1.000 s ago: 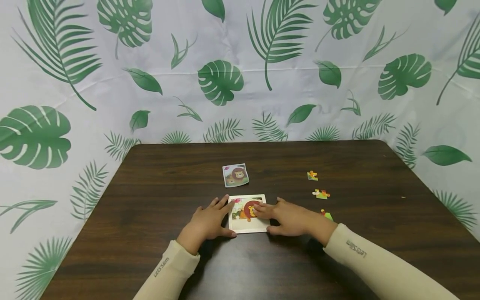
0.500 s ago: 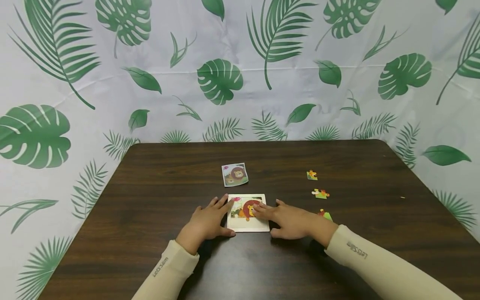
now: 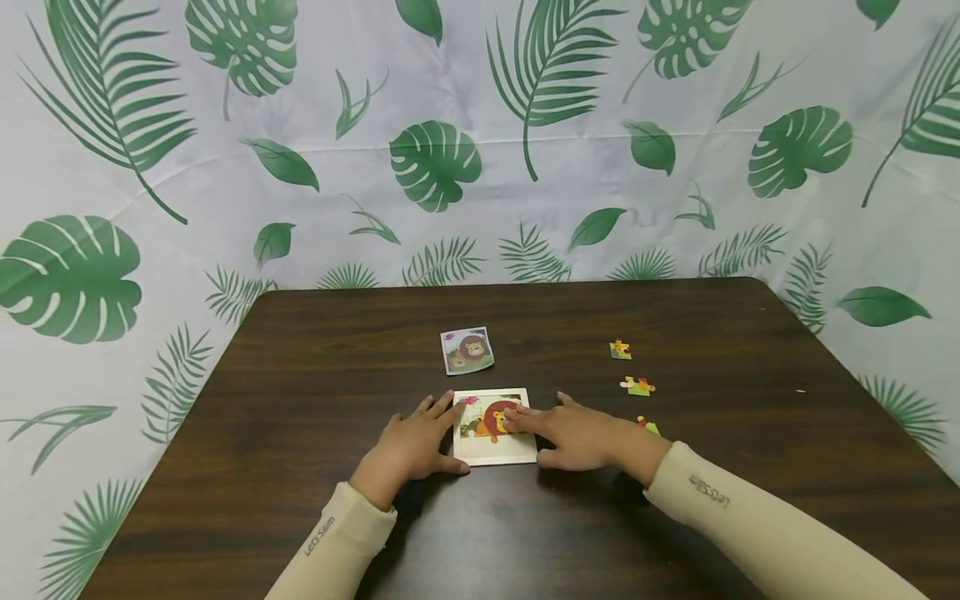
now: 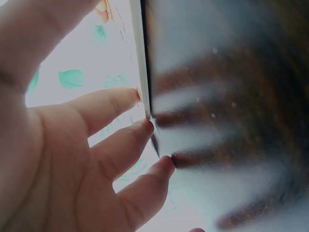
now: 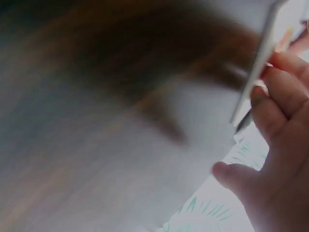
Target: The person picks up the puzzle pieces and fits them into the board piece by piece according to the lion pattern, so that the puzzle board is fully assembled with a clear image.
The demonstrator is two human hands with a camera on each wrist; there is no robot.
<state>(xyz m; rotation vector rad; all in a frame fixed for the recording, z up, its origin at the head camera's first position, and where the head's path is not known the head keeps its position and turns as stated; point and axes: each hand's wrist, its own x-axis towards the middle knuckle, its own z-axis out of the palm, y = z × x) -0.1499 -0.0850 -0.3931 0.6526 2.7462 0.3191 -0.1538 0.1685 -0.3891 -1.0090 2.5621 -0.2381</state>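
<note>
A white-framed puzzle board (image 3: 495, 451) lies on the table, its upper part filled with lion-picture pieces (image 3: 492, 421) and its lower part bare. My left hand (image 3: 411, 447) rests spread at the board's left side, fingertips on its edge and upper left corner. In the left wrist view that hand (image 4: 87, 159) has its fingers extended along the board's pale edge (image 4: 141, 63). My right hand (image 3: 583, 435) reaches over the right edge, its fingers touching the lion pieces. The right wrist view shows this hand (image 5: 282, 140) beside the board's edge (image 5: 256, 67).
A lion picture card (image 3: 467, 351) lies behind the board. To the right are loose puzzle pieces, one at the back (image 3: 620, 350), one in the middle (image 3: 637, 386) and one (image 3: 648, 425) near my right wrist. A leaf-patterned cloth (image 3: 465, 167) hangs behind the dark table (image 3: 337, 350).
My right thumb shifts slightly at the board's lower right edge. The head view has moved a little; my left hand stays in place on the board.
</note>
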